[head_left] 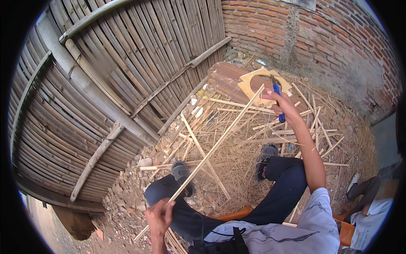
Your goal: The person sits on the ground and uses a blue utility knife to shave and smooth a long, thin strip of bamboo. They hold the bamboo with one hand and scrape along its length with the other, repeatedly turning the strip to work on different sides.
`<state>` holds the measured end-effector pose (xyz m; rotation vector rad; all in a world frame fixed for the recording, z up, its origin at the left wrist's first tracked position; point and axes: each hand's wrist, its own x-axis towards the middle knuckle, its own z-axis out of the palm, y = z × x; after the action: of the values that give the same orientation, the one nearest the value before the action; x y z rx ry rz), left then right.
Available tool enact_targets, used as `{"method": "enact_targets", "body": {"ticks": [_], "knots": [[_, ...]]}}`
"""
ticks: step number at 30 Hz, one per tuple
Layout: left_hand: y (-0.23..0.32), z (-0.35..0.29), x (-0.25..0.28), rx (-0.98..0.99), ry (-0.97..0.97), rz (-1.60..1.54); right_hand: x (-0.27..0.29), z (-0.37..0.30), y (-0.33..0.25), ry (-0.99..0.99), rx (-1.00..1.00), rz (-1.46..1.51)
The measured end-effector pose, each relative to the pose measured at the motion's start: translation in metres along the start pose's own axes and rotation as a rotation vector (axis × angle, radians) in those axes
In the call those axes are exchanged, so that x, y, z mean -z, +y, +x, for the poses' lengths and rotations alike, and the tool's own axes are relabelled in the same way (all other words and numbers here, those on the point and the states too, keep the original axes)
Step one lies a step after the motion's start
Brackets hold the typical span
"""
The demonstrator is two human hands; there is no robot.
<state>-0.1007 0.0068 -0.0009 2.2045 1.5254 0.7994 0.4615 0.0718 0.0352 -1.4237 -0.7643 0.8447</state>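
Observation:
A long pale bamboo strip point(220, 142) runs slantwise from my lap up to the far middle. My left hand point(160, 215) pinches it near its lower end, over my left thigh. My right hand point(280, 102) is stretched out ahead, wrapped round the blue handle of a knife point(277, 89) whose blade points away from me. The strip's far end lies beside the right hand's fingers; I cannot tell whether they touch it. Beyond the knife, a yellowish board with a round hole point(250, 80) rests on a brown wooden board point(226, 82).
Several cut strips point(207, 156) and straw-like shavings point(237, 127) cover the ground around my feet. A bamboo wall point(127, 55) rises at the left, a brick wall point(338, 46) at the back right. Part of an orange seat point(237, 213) shows under me. Another person point(370, 207) is at the right edge.

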Motion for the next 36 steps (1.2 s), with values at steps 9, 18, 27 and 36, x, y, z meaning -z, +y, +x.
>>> {"method": "enact_targets", "body": {"ticks": [9,18,27,36], "knots": [[-0.004,-0.001,0.002,0.034,-0.064,-0.02,-0.007,0.004,0.012,-0.127,0.14,-0.199],[-0.013,0.001,0.012,0.035,-0.069,-0.011,0.007,0.019,0.026,-0.061,0.351,-0.637],[-0.007,-0.001,0.014,0.032,-0.058,0.028,0.003,0.016,0.02,-0.029,0.381,-0.839],[0.001,0.0,0.009,0.044,-0.058,0.051,-0.021,0.012,0.035,0.193,0.416,-0.701]]}}
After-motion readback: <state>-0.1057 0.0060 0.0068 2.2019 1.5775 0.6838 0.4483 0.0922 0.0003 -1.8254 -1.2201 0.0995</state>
